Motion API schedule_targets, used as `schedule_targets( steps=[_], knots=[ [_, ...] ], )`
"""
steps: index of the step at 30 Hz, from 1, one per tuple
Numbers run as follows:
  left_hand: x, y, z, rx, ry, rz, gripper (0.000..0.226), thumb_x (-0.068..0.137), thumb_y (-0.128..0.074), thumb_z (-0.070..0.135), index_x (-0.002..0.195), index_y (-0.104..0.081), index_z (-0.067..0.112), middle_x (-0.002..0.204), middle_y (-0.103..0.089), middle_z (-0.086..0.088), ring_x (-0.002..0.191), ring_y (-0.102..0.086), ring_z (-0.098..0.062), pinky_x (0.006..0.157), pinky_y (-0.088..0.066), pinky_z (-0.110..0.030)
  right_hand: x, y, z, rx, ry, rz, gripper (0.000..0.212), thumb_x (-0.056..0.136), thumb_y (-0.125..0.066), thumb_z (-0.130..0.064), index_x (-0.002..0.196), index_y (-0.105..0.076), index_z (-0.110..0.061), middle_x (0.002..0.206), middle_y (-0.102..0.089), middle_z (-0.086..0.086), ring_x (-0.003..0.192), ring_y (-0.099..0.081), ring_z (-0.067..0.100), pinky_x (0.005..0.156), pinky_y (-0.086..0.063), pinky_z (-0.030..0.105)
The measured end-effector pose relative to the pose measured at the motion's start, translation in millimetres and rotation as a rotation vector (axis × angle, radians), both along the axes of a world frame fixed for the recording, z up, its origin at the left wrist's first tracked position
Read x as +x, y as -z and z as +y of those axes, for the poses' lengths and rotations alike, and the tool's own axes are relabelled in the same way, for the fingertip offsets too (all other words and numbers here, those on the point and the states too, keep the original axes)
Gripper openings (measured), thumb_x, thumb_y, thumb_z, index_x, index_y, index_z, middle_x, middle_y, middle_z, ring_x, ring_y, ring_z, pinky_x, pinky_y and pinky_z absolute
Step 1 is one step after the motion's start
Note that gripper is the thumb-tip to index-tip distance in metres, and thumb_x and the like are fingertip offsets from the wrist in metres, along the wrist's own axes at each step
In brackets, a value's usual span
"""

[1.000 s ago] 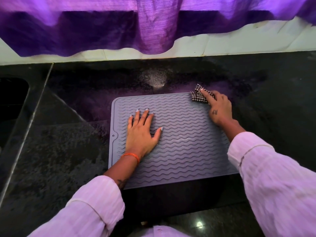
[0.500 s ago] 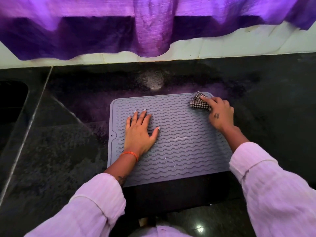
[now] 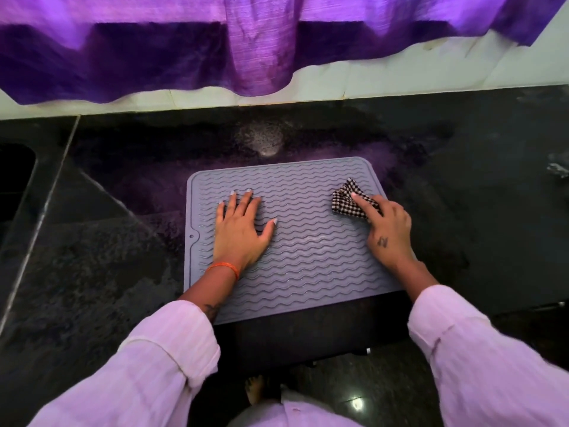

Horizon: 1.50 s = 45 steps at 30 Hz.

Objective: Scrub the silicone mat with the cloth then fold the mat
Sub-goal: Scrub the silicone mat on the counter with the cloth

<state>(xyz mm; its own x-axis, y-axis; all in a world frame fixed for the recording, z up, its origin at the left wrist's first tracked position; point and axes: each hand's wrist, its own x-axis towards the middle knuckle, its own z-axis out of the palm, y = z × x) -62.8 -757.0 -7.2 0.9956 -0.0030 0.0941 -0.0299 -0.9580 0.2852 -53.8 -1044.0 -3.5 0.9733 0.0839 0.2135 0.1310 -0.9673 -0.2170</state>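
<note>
A dark, polished stone desk (image 3: 462,211) with fine speckles fills the view, glossy enough to catch a purple sheen and a pale spot of light near its far edge. Behind it runs a band of pale wall tiles (image 3: 400,78), and over that hangs a purple curtain (image 3: 246,41) of ribbed, shiny fabric with a wavy lower hem. At the far left a dark rounded recess (image 3: 15,171) is cut into the stone, and a thin light seam (image 3: 43,208) crosses the surface at a slant. The mat (image 3: 308,257) lies flat in the middle of the desk, near its front edge: a grey rectangle with rounded corners, a raised rim, rows of wavy ridges and a small hole at the left side. The left hand (image 3: 240,232) rests palm down on the left half of the mat, fingers straight and spread, with an orange thread (image 3: 224,268) at the wrist. The right hand (image 3: 388,229) presses a crumpled black-and-white checked cloth (image 3: 348,201) onto the far right part of the mat, forefinger stretched over it and the other fingers curled around its edge. Both sleeves (image 3: 492,365) are pale pink, finely striped cloth.
</note>
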Motion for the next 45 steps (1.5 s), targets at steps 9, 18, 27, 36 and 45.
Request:
schedule_targets(
  steps=[9,18,27,36,45],
  knots=[
    [-1,-2,0,0.007,0.004,0.004,0.073,0.086,-0.023,0.064,0.145,-0.033,0.023,0.155,-0.026,0.0,0.146,-0.012,-0.022,0.119,-0.002,-0.041,-27,7,-8,0.014,0.006,-0.049,0.073,0.069,-0.038,-0.001,0.135,-0.048,-0.03,0.127,-0.051,0.009,0.111,-0.046,0.033,0.095,-0.033,0.047],
    [-2,0,0,0.04,0.016,0.035,0.066,0.094,-0.027,0.059,0.149,-0.025,0.023,0.157,-0.019,-0.001,0.147,-0.007,-0.022,0.119,0.0,-0.041,-63,7,-14,0.039,0.045,-0.08,0.069,0.073,-0.045,0.004,0.133,-0.05,-0.029,0.127,-0.052,0.009,0.11,-0.046,0.032,0.093,-0.034,0.046],
    [-12,-2,1,-0.067,0.029,-0.01,0.052,0.1,-0.036,0.04,0.146,-0.033,0.018,0.155,-0.026,-0.003,0.146,-0.012,-0.024,0.119,0.0,-0.04,-101,5,-1,0.057,0.148,-0.124,0.062,0.074,-0.046,-0.001,0.131,-0.053,-0.027,0.122,-0.055,0.007,0.106,-0.049,0.03,0.088,-0.037,0.044],
    [-32,-1,36,-0.204,0.023,-0.02,0.048,0.097,-0.047,0.032,0.142,-0.041,0.016,0.153,-0.032,-0.003,0.144,-0.02,-0.021,0.119,-0.006,-0.032,-120,5,25,0.099,0.214,-0.128,0.061,0.07,-0.06,0.002,0.124,-0.057,-0.026,0.118,-0.056,0.006,0.104,-0.047,0.028,0.085,-0.037,0.044],
    [-50,0,45,-0.257,-0.007,-0.065,0.051,0.096,-0.049,0.035,0.141,-0.042,0.012,0.15,-0.037,-0.005,0.143,-0.022,-0.02,0.12,-0.007,-0.032,-134,7,75,0.086,0.195,-0.125,0.053,0.072,-0.036,-0.015,0.12,-0.054,-0.027,0.12,-0.056,0.006,0.106,-0.047,0.027,0.089,-0.039,0.047]
  ],
)
